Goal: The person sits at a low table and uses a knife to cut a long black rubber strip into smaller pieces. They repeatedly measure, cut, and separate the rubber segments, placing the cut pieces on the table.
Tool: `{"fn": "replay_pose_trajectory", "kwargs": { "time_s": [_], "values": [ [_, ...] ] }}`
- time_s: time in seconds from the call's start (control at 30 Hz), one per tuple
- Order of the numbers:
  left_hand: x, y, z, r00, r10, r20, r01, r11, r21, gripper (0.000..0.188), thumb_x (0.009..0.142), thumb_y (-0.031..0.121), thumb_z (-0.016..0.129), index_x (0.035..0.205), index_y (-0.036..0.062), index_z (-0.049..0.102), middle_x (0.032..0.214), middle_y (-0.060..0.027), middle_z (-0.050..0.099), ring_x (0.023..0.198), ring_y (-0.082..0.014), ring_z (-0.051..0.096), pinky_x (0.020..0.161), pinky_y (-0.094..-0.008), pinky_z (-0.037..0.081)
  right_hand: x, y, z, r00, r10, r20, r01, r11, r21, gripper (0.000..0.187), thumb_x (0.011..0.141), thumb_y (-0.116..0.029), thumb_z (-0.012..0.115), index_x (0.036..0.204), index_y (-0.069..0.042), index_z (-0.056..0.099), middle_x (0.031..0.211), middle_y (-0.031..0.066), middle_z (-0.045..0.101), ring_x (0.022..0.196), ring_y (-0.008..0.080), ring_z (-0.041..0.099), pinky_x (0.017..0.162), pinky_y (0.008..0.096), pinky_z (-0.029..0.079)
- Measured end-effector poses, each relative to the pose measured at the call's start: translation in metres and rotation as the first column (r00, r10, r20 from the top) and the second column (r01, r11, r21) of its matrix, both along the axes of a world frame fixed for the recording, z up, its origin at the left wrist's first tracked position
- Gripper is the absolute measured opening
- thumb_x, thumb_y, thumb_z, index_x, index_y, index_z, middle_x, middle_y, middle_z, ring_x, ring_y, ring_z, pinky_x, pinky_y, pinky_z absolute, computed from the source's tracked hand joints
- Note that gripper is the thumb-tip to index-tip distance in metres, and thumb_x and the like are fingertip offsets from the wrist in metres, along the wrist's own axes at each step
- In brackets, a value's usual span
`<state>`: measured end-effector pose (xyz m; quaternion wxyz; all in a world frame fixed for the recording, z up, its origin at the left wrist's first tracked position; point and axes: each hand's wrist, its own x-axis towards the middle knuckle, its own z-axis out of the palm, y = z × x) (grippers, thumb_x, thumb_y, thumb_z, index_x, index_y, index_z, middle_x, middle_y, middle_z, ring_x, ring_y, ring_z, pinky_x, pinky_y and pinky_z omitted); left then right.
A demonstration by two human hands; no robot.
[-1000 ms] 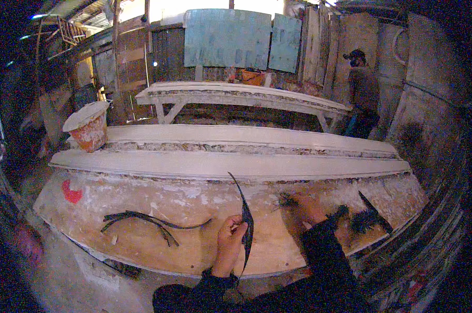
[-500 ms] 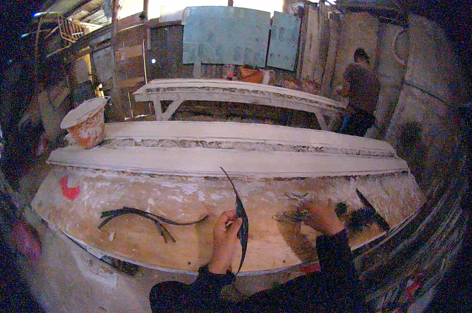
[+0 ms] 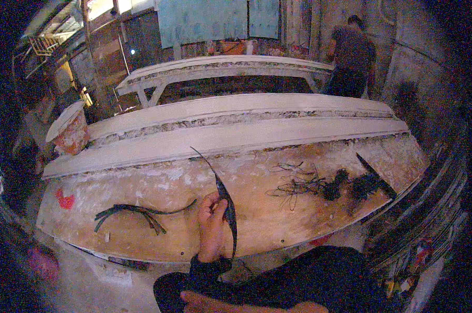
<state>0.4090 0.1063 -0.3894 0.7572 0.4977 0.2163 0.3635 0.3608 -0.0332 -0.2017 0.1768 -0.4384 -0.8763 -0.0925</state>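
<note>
Hands: left (image 3: 211, 218) pinching black strip (image 3: 232, 216), right (image 3: 204, 302) low, grip unclear; board (image 3: 262, 229) bears red mark (image 3: 65, 200).

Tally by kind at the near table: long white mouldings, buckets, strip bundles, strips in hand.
Long white plaster-like mouldings: 2
Orange, white-crusted round bucket: 1
Loose bundle of thin black strips: 1
Tapering black strip in the left hand: 1
Total: 5

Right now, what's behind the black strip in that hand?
Behind the black strip, tan board shows, with white ledge at its top tip. Whatever the strip and left hand cover can't be seen.
</note>
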Motion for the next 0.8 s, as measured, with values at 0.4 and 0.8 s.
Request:
{"fn": "replay_pose_trajectory", "kwargs": {
  "time_s": [0.4,0.8],
  "values": [
    [-0.005,0.002,0.007,1.000,-0.006,0.013,0.007,0.998,-0.055,0.017,0.080,0.010,0.055,0.095,0.0040,0.052,0.079,-0.0006,0.055,0.067,-0.0071,0.050,0.058,-0.0197,0.041,0.009,-0.010,-0.006,0.993,0.015,-0.115,-0.023,0.997,-0.068,0.010,0.065,-0.011,0.052,0.073,-0.004,0.055,0.071,0.0047,0.052,0.070,0.0209,0.052,0.091,0.0466,0.032],
    [0.004,0.008,-0.014,0.978,-0.202,-0.061,0.207,0.972,0.108,0.018,0.078,0.010,0.057,0.095,0.0037,0.055,0.076,-0.0009,0.057,0.062,-0.0067,0.050,0.053,-0.0200,0.041,0.135,0.018,-0.173,0.160,-0.552,-0.818,0.520,0.752,-0.406,0.018,0.073,-0.015,0.064,0.085,-0.003,0.057,0.078,0.0039,0.056,0.068,0.0104,0.051,0.062,0.0241,0.042]
  ]
}}
